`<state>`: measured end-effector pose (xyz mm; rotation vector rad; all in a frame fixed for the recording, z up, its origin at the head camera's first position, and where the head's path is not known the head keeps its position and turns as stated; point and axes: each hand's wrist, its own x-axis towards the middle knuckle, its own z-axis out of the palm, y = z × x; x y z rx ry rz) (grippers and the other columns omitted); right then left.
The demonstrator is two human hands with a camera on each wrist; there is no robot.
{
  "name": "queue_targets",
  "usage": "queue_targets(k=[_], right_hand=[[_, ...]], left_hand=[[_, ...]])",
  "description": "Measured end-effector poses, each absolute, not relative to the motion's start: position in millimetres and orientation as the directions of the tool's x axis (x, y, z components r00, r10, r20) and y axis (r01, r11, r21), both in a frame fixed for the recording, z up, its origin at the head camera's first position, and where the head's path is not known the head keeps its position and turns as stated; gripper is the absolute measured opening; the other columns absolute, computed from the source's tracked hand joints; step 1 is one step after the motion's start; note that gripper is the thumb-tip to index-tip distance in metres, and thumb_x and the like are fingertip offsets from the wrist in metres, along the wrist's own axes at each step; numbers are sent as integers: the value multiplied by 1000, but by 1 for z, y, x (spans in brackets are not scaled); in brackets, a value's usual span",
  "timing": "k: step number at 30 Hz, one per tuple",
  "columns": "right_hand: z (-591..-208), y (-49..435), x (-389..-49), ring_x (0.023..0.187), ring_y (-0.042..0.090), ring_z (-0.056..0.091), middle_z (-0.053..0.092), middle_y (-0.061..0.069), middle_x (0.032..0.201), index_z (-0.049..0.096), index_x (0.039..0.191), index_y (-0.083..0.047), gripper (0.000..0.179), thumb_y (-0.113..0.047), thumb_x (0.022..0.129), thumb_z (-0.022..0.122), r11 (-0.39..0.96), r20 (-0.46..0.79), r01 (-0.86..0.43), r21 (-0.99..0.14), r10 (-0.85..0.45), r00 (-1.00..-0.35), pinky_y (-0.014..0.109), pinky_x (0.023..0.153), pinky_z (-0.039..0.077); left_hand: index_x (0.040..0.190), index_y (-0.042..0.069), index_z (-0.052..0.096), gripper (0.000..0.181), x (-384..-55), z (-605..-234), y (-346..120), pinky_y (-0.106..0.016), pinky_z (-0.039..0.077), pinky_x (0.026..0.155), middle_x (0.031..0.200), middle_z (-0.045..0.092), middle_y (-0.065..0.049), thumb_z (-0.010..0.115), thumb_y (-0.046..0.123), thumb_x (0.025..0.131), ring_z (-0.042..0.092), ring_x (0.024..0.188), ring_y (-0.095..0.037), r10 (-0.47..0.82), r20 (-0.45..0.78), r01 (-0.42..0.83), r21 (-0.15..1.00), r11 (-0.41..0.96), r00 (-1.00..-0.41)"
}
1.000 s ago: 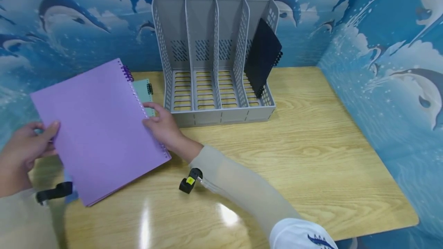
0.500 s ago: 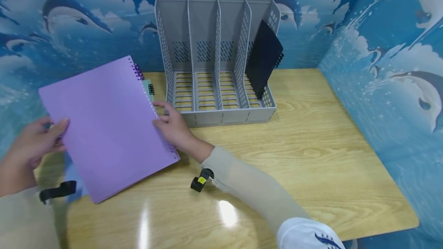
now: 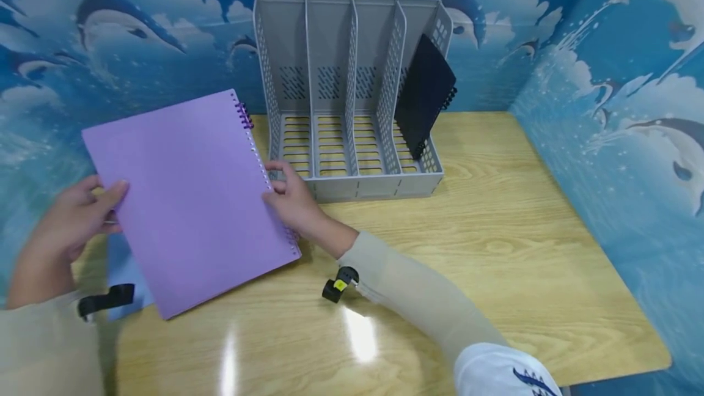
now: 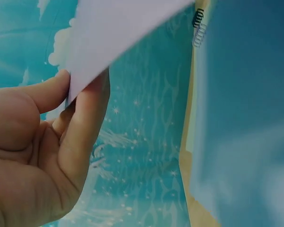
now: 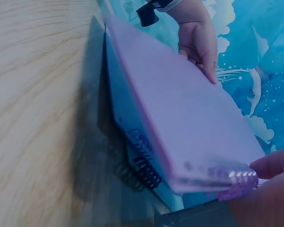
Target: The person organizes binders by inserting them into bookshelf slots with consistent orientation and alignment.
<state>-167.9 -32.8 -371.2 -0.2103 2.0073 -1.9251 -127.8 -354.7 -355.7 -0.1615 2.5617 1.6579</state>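
Observation:
Both hands hold a large purple spiral notebook above the left side of the table. My left hand pinches its left edge, thumb on the cover and fingers behind. At the spiral edge, my right hand grips it with the thumb in front; the other fingers are mostly hidden. Beneath it a blue notebook shows partly, and its blue cover fills the right of the left wrist view. In the right wrist view, a black spiral binding shows below the purple notebook.
A grey four-slot file rack stands at the back of the wooden table. One black spiral notebook leans in its rightmost slot. A dolphin-print wall covering borders the table at the back and right.
Both hands have carried the purple notebook rightward, toward the rack. It now hides the small green notebook behind it, while more of the blue one shows at lower left.

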Motion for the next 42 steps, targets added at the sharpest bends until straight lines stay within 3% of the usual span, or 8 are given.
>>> queue_targets(k=[6,15,19,23,25,30,38,42], right_hand=[[-376,-23,-171,89,25,69,65,16,123,41,146,-15,57,5,95,55,21,-171,175,-984,-350,-921,34,72,58],[-374,-2,-174,81,26,69,70,18,108,46,135,-14,42,-2,96,56,10,-177,187,-982,-377,-909,37,68,59],[-375,10,-178,82,22,68,68,21,107,46,131,-11,36,-1,97,54,6,-193,207,-978,-393,-899,36,71,59],[-377,18,-182,80,19,66,66,22,105,47,126,-8,29,-1,98,52,-4,-195,216,-976,-415,-888,36,74,59],[-377,21,-183,79,17,66,66,22,104,47,123,-6,26,-1,98,51,-5,-189,211,-977,-431,-883,36,75,59],[-376,27,-184,80,19,67,66,25,104,44,116,-4,18,-1,99,50,38,-176,179,-983,-473,-863,38,76,59],[-375,45,-187,90,25,68,64,30,108,41,122,-1,22,0,100,47,114,-183,144,-983,-540,-822,42,84,57],[-374,56,-190,82,20,69,66,28,102,41,119,-1,19,-1,101,46,91,-160,132,-987,-564,-810,46,83,57]], left_hand=[[107,28,46,3,-131,-347,-345,-19,55,54,76,67,18,44,27,104,65,65,0,2,-108,-99,922,374,-994],[107,33,48,9,-136,-343,-327,-20,55,53,78,65,22,44,26,104,65,66,1,23,-42,-28,901,434,-999],[112,20,50,12,-140,-342,-315,-21,56,55,79,62,25,42,25,105,64,68,2,45,-20,6,865,502,-999],[126,-6,43,37,-141,-342,-307,-22,56,55,78,60,28,40,25,105,63,69,3,59,-9,25,835,550,-998],[133,-12,38,46,-140,-341,-306,-22,56,55,78,59,30,40,26,105,63,69,4,61,-3,32,824,565,-998],[135,-12,37,49,-137,-339,-304,-21,56,55,80,60,29,42,26,105,63,70,4,73,26,63,826,561,-997],[120,-10,49,43,-138,-332,-291,-23,57,56,78,63,23,45,30,104,64,69,3,58,28,57,814,578,-998],[131,-10,45,49,-139,-328,-281,-24,58,58,87,71,2,44,32,104,64,70,3,68,1,41,809,587,-998]])
